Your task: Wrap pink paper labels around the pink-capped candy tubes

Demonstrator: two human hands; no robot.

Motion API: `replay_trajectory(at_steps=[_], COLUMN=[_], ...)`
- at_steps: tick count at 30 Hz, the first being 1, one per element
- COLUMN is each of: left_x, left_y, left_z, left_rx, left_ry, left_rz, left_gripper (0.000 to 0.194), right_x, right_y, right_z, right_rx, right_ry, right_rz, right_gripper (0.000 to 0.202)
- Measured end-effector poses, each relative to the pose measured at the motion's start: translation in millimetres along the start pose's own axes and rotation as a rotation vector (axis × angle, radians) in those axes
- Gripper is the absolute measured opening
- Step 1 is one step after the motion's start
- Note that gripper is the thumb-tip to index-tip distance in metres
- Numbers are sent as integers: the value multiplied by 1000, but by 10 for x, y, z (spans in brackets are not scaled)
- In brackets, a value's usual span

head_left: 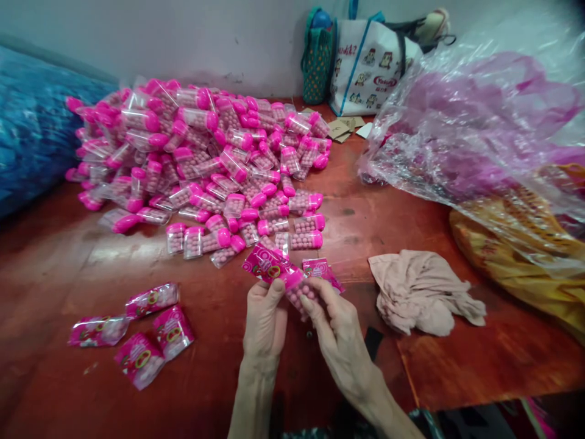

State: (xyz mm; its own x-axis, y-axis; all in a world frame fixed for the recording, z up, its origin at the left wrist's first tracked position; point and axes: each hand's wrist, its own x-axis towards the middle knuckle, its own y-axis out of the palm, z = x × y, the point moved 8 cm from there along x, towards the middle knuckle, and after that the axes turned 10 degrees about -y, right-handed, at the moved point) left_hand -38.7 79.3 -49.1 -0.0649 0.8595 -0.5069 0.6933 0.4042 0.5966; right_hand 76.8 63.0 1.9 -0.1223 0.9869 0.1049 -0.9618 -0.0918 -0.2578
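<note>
My left hand (265, 323) pinches a pink printed plastic sleeve (264, 263) between thumb and fingers, above the table's front middle. Close beside it, my right hand (340, 332) grips a small clear container of pink balls (301, 294), its pink cap end against the sleeve. I cannot tell how far the cap sits inside. Behind my right fingers lies another printed pink sleeve (316, 266), partly hidden. A large heap of pink-capped containers (196, 146) spreads beyond my hands. To the left lie several containers in printed sleeves (173, 332).
On the right, a crumpled beige cloth (418, 289) lies near a yellow bag (512, 262) and clear and pink plastic film (457, 134). A blue plastic bag (36, 128) bulges at the left. Against the wall stand a white tote bag (365, 67) and a green bottle holder (317, 67).
</note>
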Motion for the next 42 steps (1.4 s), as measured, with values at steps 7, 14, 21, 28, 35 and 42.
replay_trajectory(at_steps=[7, 14, 21, 28, 35, 42], left_x=[-24, -33, -19, -70, -51, -68], left_y=[25, -2, -33, -11, -1, 42], left_z=[9, 47, 20, 68, 34, 92], left_rx=[18, 35, 81, 73, 120, 185], left_ry=[-35, -71, -28, -72, -54, -110], left_rz=[57, 60, -14, 16, -11, 30], left_gripper=[23, 30, 21, 30, 13, 9], right_x=[-26, -56, -85, -84, -212, -205], right_y=[98, 149, 160, 248, 294, 214], right_z=[55, 5, 38, -38, -84, 14], right_rx=[-27, 39, -61, 48, -264, -291], right_ry=[-49, 23, -71, 12, -128, -109], right_rz=[-20, 59, 5, 60, 129, 167], right_gripper=[14, 15, 22, 19, 33, 33])
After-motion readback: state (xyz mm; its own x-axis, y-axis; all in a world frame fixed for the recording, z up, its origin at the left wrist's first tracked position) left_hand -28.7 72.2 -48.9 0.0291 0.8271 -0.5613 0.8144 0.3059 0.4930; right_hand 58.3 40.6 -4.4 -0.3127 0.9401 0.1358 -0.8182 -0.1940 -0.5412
